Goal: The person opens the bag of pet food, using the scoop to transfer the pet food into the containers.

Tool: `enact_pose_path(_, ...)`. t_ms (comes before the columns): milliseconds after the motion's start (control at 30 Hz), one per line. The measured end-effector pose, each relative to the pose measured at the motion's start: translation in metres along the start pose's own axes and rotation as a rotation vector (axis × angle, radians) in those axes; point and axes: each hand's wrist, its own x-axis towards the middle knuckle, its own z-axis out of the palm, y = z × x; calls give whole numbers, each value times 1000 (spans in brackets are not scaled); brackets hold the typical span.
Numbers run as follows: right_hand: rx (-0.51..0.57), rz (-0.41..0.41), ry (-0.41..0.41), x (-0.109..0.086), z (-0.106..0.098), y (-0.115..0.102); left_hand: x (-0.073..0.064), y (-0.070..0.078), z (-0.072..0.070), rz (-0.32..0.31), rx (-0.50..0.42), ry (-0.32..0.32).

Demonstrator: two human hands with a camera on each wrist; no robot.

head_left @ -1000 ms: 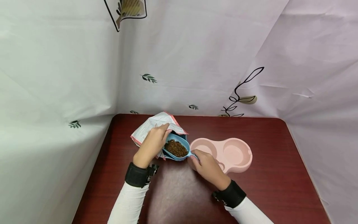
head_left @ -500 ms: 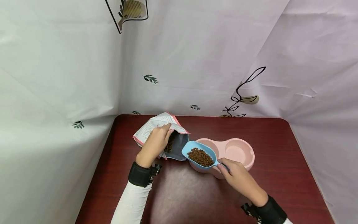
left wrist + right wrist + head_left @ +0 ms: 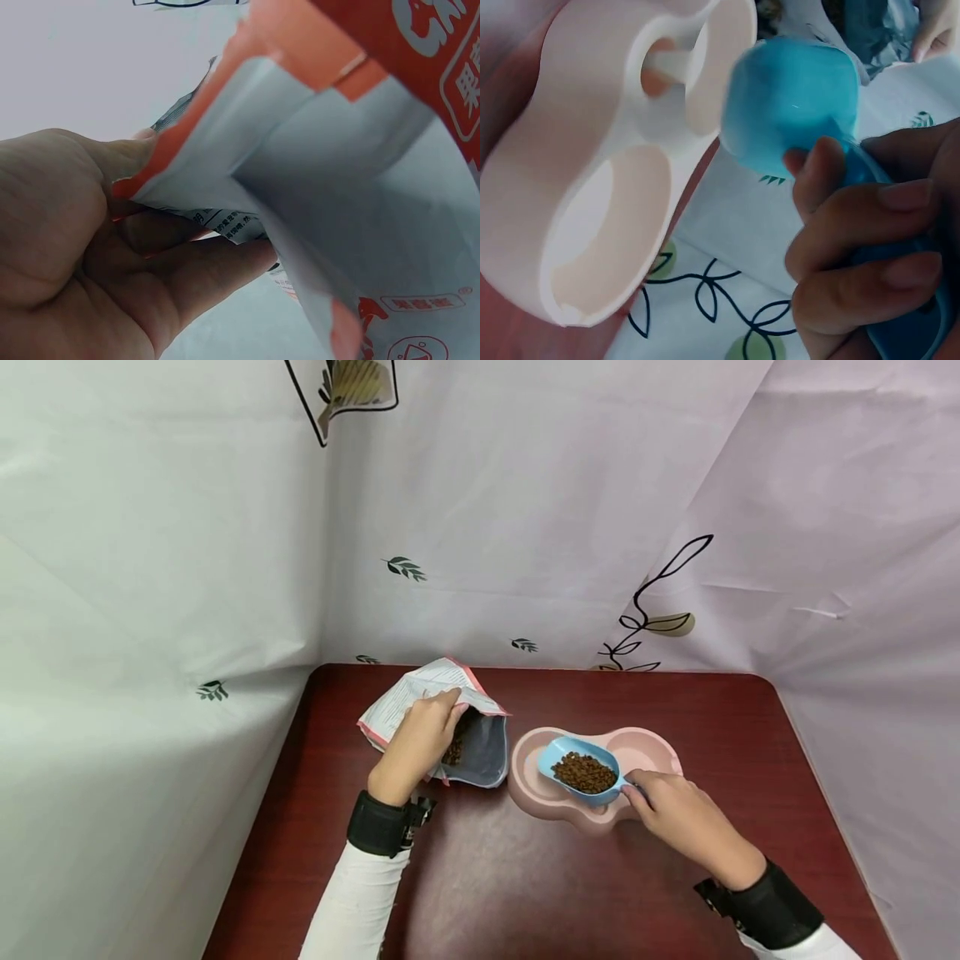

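Note:
My right hand (image 3: 684,817) grips the handle of a blue scoop (image 3: 791,105), its fingers curled round it in the right wrist view. Brown kibble (image 3: 583,773) lies heaped in the scoop, which is held level over the left bowl of a pink double pet bowl (image 3: 651,750). At the left, my left hand (image 3: 417,745) pinches the upper edge of an open food bag (image 3: 367,157) between thumb and fingers. The bag lies on its side, its grey lining facing right in the head view, with more kibble just inside the mouth.
All of this rests on a dark red table (image 3: 720,714) with rounded far corners. White cloth (image 3: 480,510) with leaf prints hangs behind it and along both sides. The pink bowl's right compartment stands beside the scoop, close to my right fingers.
The scoop of kibble has come out of the bag's mouth and moved right, over the pink bowl, in my right hand. My left hand keeps its hold on the bag.

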Motion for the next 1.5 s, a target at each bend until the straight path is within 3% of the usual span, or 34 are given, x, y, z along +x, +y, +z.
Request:
enact_pose_path(567,-189,-63,-79,20,-8,3,0,0,1,13,1,23)
enact_pose_path(800,-215,-95,-95,26,-13,-3,1,-1,0,11,6,27)
enact_pose_path(1233,-290,-73,-170,34,-25,-18,1,-1,3,15,-1,20)
enact_pose_path(1500,-398,-159,-75,32,-27,-23,1,-1,3,5,-4,12)
